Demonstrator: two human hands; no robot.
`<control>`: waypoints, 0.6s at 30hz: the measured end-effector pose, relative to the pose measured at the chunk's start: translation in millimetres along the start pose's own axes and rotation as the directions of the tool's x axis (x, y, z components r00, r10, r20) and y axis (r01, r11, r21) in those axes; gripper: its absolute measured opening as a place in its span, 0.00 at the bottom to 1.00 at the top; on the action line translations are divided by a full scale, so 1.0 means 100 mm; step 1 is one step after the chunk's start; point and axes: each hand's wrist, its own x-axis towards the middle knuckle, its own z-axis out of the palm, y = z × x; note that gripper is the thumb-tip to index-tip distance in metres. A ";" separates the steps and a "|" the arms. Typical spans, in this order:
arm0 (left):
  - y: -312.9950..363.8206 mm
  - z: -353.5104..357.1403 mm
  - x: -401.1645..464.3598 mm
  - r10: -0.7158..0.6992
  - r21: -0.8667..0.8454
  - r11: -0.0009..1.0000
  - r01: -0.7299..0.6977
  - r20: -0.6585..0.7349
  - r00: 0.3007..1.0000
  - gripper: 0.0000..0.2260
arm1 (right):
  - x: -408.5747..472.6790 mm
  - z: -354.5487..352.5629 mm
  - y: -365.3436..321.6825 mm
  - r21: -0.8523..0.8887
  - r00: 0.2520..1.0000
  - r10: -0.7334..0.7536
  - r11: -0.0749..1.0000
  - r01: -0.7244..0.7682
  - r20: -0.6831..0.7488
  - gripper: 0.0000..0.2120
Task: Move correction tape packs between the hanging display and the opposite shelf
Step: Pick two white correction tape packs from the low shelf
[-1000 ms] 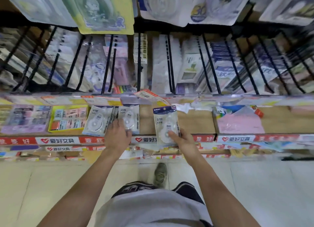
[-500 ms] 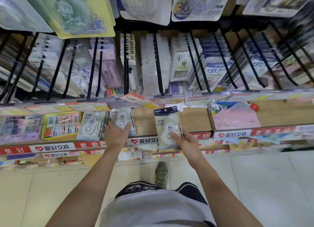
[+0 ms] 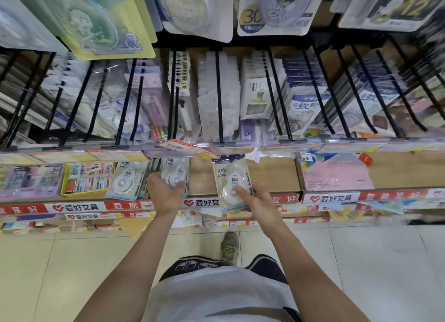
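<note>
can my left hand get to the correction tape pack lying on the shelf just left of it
Probably yes: the pack lies uncovered beside the left hand, but that hand already holds another pack.

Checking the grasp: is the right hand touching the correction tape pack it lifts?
Touching. The head view shows the right hand with its thumb pressed on the front of the correction tape pack.

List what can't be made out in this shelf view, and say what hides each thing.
Head view, the only one:
- Bottom of the pack under the left hand: fingers cover it.
- Lower right corner of the pack held by the right hand: thumb and palm cover it.
- Packs behind the black hooks: blurred, overlapping.
- Top hanging cards: cut by the frame edge.
</note>
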 end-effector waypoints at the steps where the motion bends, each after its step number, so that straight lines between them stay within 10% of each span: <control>1: 0.00 0.03 -0.01 -0.009 -0.009 1.000 0.009 -0.004 1.000 0.23 | 0.02 -0.01 0.00 -0.003 1.000 0.004 1.000 -0.004 0.010 0.09; 10: 0.04 -0.04 -0.16 -0.066 -0.312 0.946 0.092 0.091 0.994 0.22 | 0.11 -0.06 0.03 -0.043 0.999 0.020 0.999 -0.018 0.046 0.08; 18: -0.12 -0.29 -0.53 -0.191 -0.604 0.658 0.449 0.443 0.876 0.18 | 0.22 0.07 0.10 -0.067 0.994 0.034 0.997 -0.027 0.107 0.17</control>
